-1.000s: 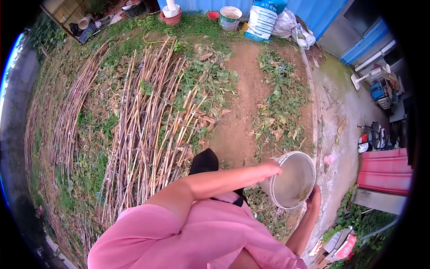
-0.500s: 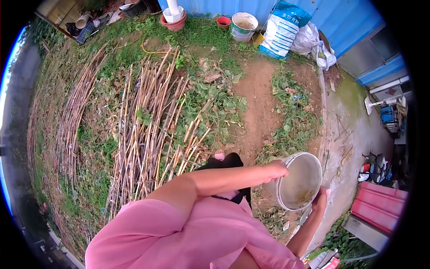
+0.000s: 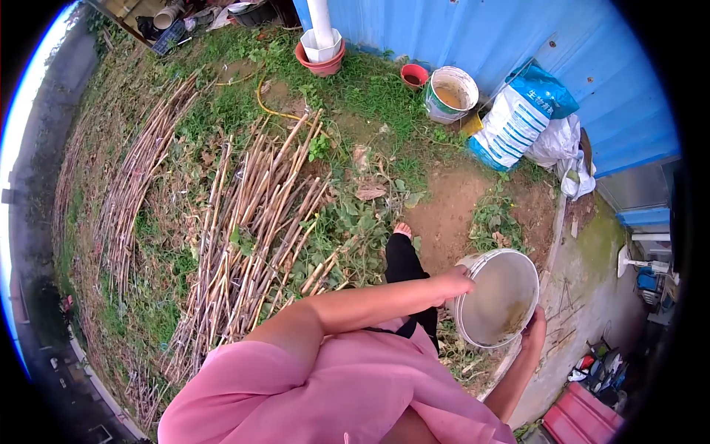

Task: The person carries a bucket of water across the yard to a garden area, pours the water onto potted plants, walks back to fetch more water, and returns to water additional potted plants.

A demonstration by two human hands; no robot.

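Note:
A whitish plastic bucket [image 3: 484, 292] is held in front of my body, its round mouth turned up toward me. Brown residue shows low on its inside, toward the right. My left hand [image 3: 452, 285] is closed on the left rim, arm stretched across my pink top. On the lower right edge my right hand [image 3: 533, 330] grips the bucket, its fingers partly hidden behind the wall. Below the bucket lie bare soil and low green plants.
Bundles of dry stalks [image 3: 244, 244] cover the ground on the left. Along the blue wall [image 3: 458, 37] stand a potted white pipe [image 3: 320, 44], a small red pot [image 3: 414, 75], another bucket [image 3: 451, 95] and a blue-white sack [image 3: 518, 118]. A concrete strip [image 3: 584, 274] runs at right.
The view has shifted, and the wall, pots and sack now appear lower and farther right. A foot and black trouser leg show more in front. Both hands still hold the bucket.

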